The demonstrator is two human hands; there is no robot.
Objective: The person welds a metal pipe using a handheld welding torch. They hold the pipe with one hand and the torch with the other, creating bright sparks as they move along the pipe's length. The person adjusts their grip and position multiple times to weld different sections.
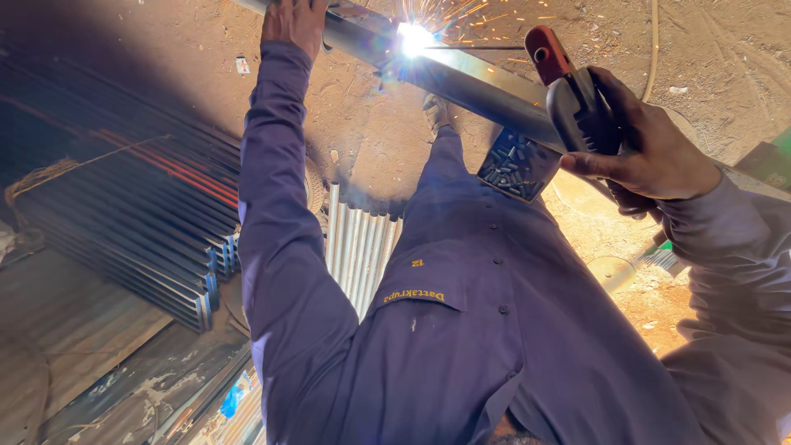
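Pipe: I see the steel pipe [461, 82] running on a slant from upper left to right, over bare dirt ground [725, 74].
Left hand [292, 23]: clasped on the pipe's upper end.
Right hand [651, 152]: fist closed round the welding holder [577, 99], nearer the arc [414, 37].
Room: stacked metal bars [165, 222] left.

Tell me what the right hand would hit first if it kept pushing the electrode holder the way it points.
The right hand aims the red-tipped electrode holder up-left along its thin rod. First in that line is the steel tube, at the bright arc. Depth is hard to judge.
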